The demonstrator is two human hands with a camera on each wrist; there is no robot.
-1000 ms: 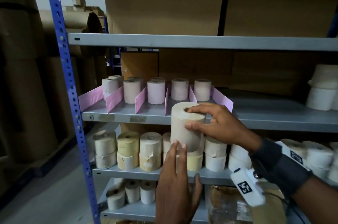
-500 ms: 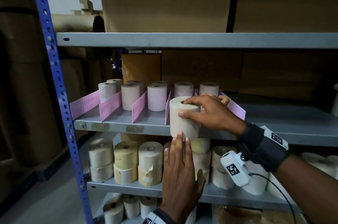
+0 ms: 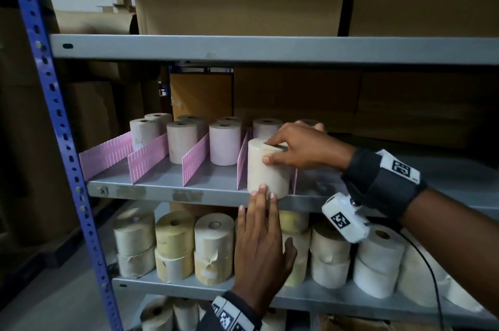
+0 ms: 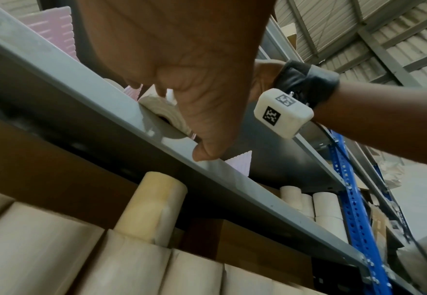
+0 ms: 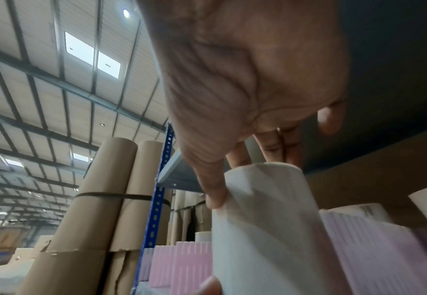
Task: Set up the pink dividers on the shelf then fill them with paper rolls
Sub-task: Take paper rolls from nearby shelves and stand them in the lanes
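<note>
Paper roll (image 3: 267,168), pinched at its top by the right hand (image 3: 302,148) and pushed by the left hand's (image 3: 260,244) flat fingertips, slides between pink dividers (image 3: 243,160).

Dividers (image 3: 148,159) – pink, ribbed; upright (image 3: 51,103) – blue.

Both bare forearms carry black wrist straps (image 3: 378,184) with white tags printed in black square codes. Right wrist: white camera box (image 3: 344,218) (coded too), thin black cable (image 3: 432,276) trailing off it.
</note>
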